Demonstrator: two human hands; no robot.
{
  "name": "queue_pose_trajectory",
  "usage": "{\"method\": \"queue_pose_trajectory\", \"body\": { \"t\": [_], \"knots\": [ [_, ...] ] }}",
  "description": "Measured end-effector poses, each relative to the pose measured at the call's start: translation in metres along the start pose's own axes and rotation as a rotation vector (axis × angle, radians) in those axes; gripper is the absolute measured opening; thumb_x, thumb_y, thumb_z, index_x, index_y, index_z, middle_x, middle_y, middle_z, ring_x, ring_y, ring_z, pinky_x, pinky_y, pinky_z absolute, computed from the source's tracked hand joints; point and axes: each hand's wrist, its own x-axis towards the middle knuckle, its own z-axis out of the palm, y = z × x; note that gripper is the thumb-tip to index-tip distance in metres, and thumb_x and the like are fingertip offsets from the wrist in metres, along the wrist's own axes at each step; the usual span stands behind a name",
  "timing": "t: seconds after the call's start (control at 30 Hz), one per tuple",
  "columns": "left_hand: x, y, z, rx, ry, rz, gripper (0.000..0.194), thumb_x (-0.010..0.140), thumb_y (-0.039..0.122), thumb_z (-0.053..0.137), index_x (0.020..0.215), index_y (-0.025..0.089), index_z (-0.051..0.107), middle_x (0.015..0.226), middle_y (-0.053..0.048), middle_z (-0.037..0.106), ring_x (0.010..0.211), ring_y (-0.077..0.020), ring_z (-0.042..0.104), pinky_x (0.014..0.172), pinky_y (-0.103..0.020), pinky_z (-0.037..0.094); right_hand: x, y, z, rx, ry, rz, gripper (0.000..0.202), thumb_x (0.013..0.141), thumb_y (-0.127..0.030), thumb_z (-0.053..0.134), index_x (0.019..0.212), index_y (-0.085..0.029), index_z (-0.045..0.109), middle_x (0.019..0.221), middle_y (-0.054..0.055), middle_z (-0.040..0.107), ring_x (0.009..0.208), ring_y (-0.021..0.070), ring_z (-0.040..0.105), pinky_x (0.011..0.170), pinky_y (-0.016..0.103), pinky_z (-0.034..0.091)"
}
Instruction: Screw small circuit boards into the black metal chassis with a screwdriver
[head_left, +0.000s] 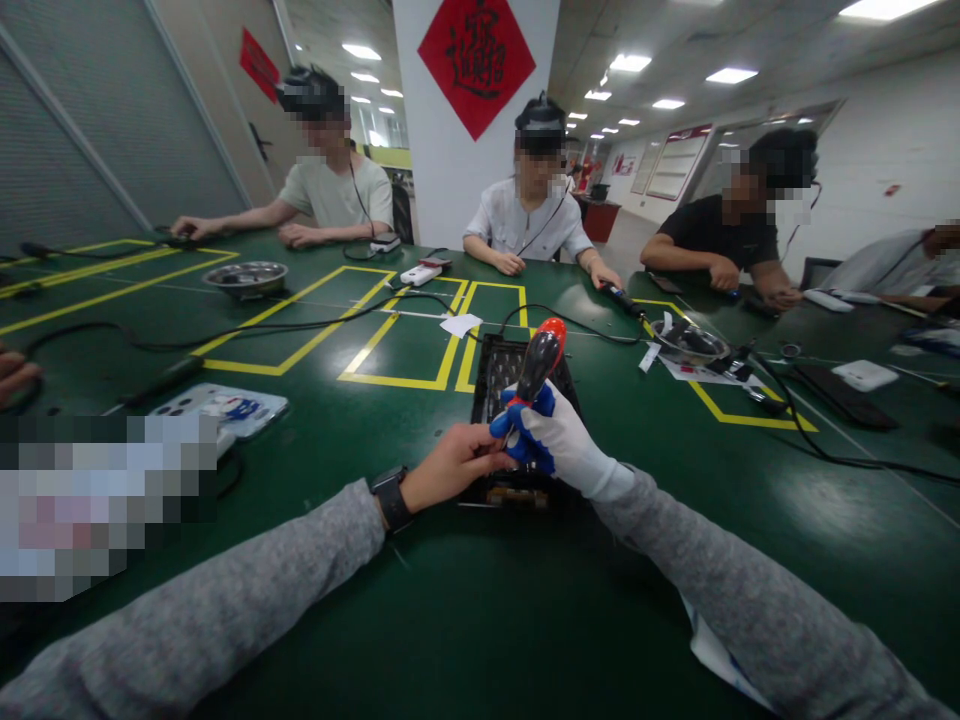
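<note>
A screwdriver [541, 362] with a black and red handle is tilted upright in my right hand [564, 440], which wears a white glove with blue fingertips. My bare left hand [457, 462] has its fingers pinched together against the gloved fingertips; what lies between them is too small to tell. Beneath both hands, a black device tray [495, 372] with dark parts lies on the green table [420, 580]. The lower part of the screwdriver and the middle of the tray are hidden by my hands.
Metal bowls stand at the left [246, 278] and right [694, 342]. Black cables cross the table. A flat white case [225, 408] lies left, a white paper piece [460, 325] beyond the tray, a dark pouch [844, 393] right. Several people sit around the table.
</note>
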Motion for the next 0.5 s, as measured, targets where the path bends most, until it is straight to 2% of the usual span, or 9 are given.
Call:
{"method": "queue_pose_trajectory", "body": {
  "t": [0.13, 0.27, 0.5],
  "knots": [
    [0.0003, 0.0002, 0.0002, -0.02, 0.001, -0.008, 0.032, 0.08, 0.038, 0.056, 0.062, 0.011, 0.055, 0.056, 0.004, 0.049, 0.053, -0.0066, 0.042, 0.053, -0.02, 0.032, 0.0005, -0.0022, -0.0003, 0.018, 0.032, 0.049, 0.038, 0.069, -0.038, 0.069, 0.094, -0.016, 0.053, 0.067, 0.0, 0.066, 0.047, 0.0089, 0.058, 0.041, 0.019, 0.049],
    [-0.0002, 0.0, 0.0007, -0.038, 0.021, -0.03, 0.035, 0.079, 0.038, 0.057, 0.058, 0.012, 0.05, 0.054, 0.004, 0.048, 0.051, -0.0061, 0.041, 0.052, -0.02, 0.032, 0.0009, -0.0043, -0.0042, 0.138, -0.052, 0.127, 0.041, 0.076, -0.043, 0.06, 0.104, -0.014, 0.058, 0.075, 0.004, 0.068, 0.052, 0.009, 0.06, 0.046, 0.019, 0.051],
    [-0.001, 0.002, -0.0005, -0.017, 0.002, -0.04, 0.033, 0.08, 0.039, 0.055, 0.061, 0.012, 0.053, 0.056, 0.003, 0.05, 0.053, -0.0069, 0.043, 0.053, -0.02, 0.033, 0.0011, -0.0028, -0.005, 0.066, -0.079, 0.053, 0.037, 0.081, -0.037, 0.058, 0.114, -0.019, 0.053, 0.079, 0.002, 0.068, 0.052, 0.0081, 0.059, 0.048, 0.02, 0.052]
  ]
}}
